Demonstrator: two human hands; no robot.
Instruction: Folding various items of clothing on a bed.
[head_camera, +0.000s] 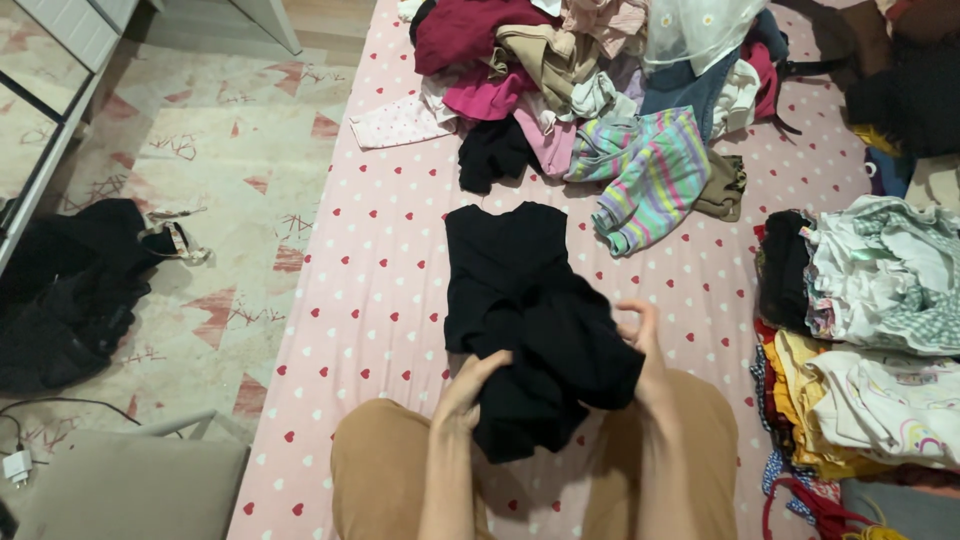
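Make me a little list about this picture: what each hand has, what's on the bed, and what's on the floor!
left hand: grips the near end of the black garment
right hand: holds the same garment's other side
garment: partly spread flat on the sheet, near end bunched up
sheet: pink with red hearts
far end: mixed clothes pile, striped top at its edge
right side: stacks of folded clothes
floor: patterned rug, black heap
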